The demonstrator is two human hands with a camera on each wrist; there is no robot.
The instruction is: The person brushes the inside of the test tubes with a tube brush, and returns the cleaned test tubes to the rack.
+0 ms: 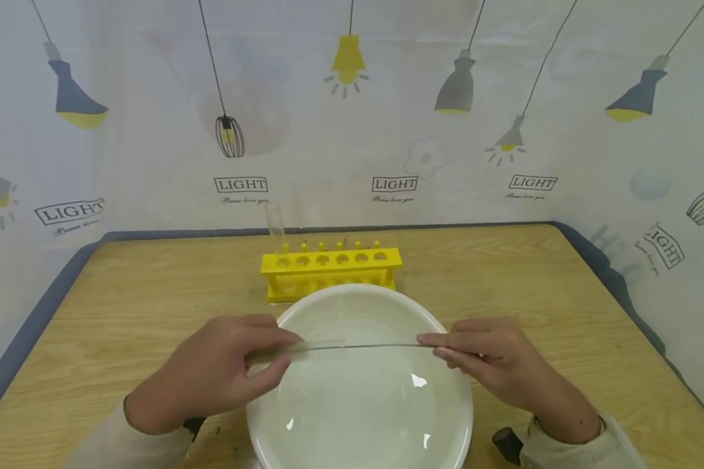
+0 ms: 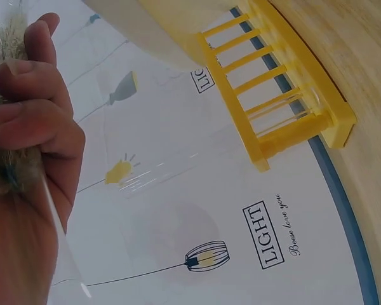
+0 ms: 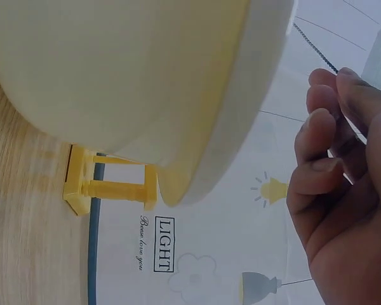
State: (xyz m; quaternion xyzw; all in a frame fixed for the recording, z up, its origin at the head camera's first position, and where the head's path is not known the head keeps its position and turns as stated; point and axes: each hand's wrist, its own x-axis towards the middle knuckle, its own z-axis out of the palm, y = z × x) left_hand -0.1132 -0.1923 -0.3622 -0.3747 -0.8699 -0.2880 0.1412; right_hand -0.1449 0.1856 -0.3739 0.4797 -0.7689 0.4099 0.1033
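Note:
My left hand [image 1: 229,365] grips a clear test tube [image 1: 327,344], held nearly level above the white basin [image 1: 465,417]. Inside the tube, the pale bristles of a test tube brush [image 2: 11,57] show behind the glass in the left wrist view. The brush's thin twisted wire handle [image 1: 381,345] runs out of the tube's mouth to the right. My right hand [image 1: 498,358] pinches the end of that wire between thumb and fingertips, over the basin's right rim. The right wrist view also shows the twisted wire [image 3: 317,49] reaching the fingertips.
Behind the basin stands a yellow test tube rack [image 1: 331,260], with another clear test tube [image 1: 275,225] upright in its leftmost hole. The basin hides part of the rack's base. A wooden table [image 1: 534,280] lies underneath, bordered by a lamp-printed curtain [image 1: 305,130].

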